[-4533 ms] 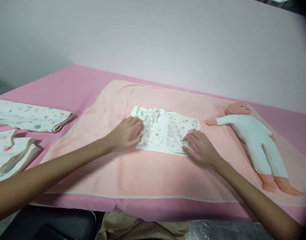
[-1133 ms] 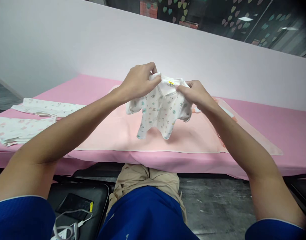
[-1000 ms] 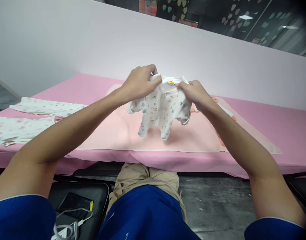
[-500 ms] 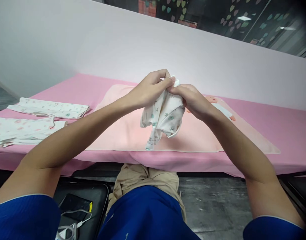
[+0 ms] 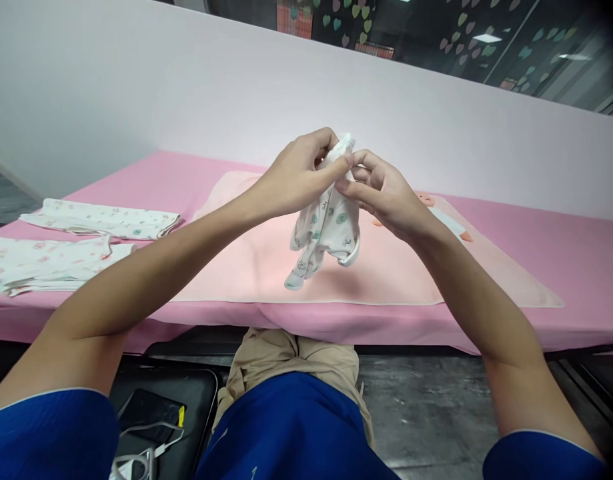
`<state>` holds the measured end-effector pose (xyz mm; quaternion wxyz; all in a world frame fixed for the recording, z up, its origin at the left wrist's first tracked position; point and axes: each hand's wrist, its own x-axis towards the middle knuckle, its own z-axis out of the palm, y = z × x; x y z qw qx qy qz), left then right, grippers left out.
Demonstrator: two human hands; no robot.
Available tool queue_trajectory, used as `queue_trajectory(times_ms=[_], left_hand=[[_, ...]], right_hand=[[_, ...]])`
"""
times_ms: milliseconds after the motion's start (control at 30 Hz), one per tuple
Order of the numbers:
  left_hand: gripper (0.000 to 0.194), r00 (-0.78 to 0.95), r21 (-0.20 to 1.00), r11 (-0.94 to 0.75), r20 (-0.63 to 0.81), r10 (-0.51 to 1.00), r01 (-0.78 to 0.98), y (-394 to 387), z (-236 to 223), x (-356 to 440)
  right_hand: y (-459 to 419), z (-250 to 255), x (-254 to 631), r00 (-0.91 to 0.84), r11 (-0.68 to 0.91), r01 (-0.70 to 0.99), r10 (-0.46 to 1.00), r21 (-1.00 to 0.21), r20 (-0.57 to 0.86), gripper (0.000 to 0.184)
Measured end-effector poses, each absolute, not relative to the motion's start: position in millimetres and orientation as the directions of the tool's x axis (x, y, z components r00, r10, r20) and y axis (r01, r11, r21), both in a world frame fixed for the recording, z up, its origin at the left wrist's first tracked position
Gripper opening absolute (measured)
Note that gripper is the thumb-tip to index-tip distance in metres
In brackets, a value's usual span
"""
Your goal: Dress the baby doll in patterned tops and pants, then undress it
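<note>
A small white baby garment (image 5: 331, 227) with green and grey prints hangs bunched in the air above a peach mat (image 5: 241, 267). Its upper edge is gathered between the fingers of my left hand (image 5: 309, 167), which is closed on it. My right hand (image 5: 381, 190) pinches the cloth just beside, thumb and fingertips on the fabric. The garment's lower part dangles free in folds, so its exact kind is hard to make out. Behind my right hand a baby doll (image 5: 445, 220) in white lies on the mat, partly hidden by my wrist.
Folded white printed baby clothes (image 5: 106, 219) lie at the left of the pink-covered table (image 5: 516, 233), with a second folded pile (image 5: 46, 263) nearer the edge. A pale wall (image 5: 186, 87) rises behind. Below left, a black chair (image 5: 196, 400) holds a dark device (image 5: 151, 413) and white cable.
Both hands have risen slightly with the garment. My right hand's fingers have loosened and shifted up along the cloth, and the fabric hangs narrower.
</note>
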<state>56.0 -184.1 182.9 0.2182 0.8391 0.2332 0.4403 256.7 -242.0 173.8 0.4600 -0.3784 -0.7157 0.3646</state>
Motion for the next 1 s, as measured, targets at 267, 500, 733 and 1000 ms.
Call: queue_trajectory(times_ms=[267,500,733,1000], left_hand=[[0.051,0.483,0.635,-0.752,0.611,0.628,0.174,-172.4,175.0,60.3],[0.056,0.437,0.623,-0.780,0.689,0.579,0.051,-166.8,167.9,66.2],[0.058,0.436,0.658,-0.753,0.678,0.592,0.001,-168.1,168.0,64.5],[0.058,0.470,0.612,-0.781,0.730,0.497,-0.126,-153.6,174.1,65.6]], right_hand=[[-241.8,160.3,267.1,-0.461,0.361,0.287,0.864,-0.888,0.202,0.054],[-232.2,151.5,261.8,-0.465,0.397,0.146,0.836,-0.906,0.292,0.048],[-235.8,153.7,252.0,-0.291,0.589,0.401,0.808,-0.702,0.512,0.050],[-218.4,144.6,257.3,-0.050,0.607,0.538,0.716,-0.586,0.696,0.071]])
